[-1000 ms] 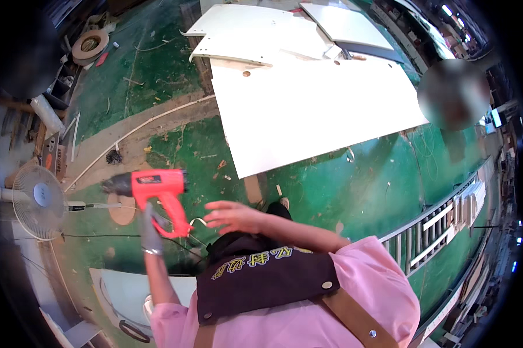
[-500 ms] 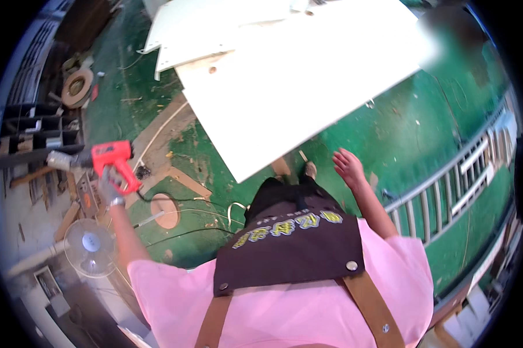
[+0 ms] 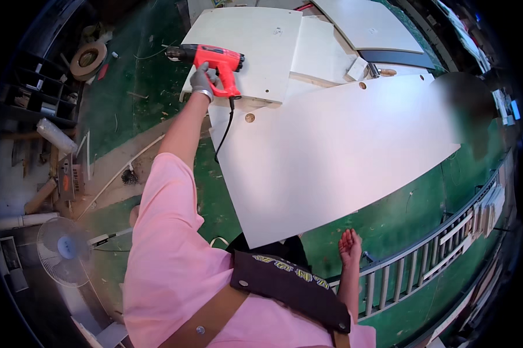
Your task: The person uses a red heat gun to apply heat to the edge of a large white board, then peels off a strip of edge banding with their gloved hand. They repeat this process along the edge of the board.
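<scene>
My left hand, in a grey glove, is closed around the handle of a red heat gun with a dark nozzle pointing left. Its black cord hangs down from the grip over the board's left edge. The gun is above a white panel that lies on a larger white board. Bare and empty, my right hand hangs low beside the board's near edge, its fingers loosely extended.
More white panels lie at the far side, near a small white block. A fan stands at the left, below a dark compartment rack and a roll of edge tape. A metal ladder lies along the right.
My left hand has carried the heat gun from the lower left up and right, over the white panels. My view has shifted, and my right hand appears lower, still empty.
</scene>
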A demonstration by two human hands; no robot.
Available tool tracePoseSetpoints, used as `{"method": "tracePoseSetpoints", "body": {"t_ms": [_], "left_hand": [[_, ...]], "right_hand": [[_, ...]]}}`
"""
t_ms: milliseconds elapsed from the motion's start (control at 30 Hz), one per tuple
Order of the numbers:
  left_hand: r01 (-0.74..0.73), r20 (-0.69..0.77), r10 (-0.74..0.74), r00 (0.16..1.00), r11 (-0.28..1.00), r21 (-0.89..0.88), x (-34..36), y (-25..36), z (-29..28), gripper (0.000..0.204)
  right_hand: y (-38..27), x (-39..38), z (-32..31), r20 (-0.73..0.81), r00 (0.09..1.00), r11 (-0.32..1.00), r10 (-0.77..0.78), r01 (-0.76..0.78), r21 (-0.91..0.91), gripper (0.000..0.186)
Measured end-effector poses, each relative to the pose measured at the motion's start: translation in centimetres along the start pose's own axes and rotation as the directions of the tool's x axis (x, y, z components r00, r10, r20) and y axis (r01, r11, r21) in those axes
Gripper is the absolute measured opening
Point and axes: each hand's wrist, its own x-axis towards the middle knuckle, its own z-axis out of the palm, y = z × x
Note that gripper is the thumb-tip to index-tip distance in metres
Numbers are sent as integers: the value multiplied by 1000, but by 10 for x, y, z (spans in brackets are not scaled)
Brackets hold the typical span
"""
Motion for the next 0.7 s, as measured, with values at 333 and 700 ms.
{"method": "tracePoseSetpoints", "body": {"t_ms": [333,700], "left_hand": [[40,71,-92,993,845,534,209,29,-162,33],[-739,704,320,634,-19,674,-7,-81,37,43]], "right_hand": [[2,32,28,145,989,1000,-17,20,-21,24],[-30,25,62,405,621,172,-671,661,-730,48]]}}
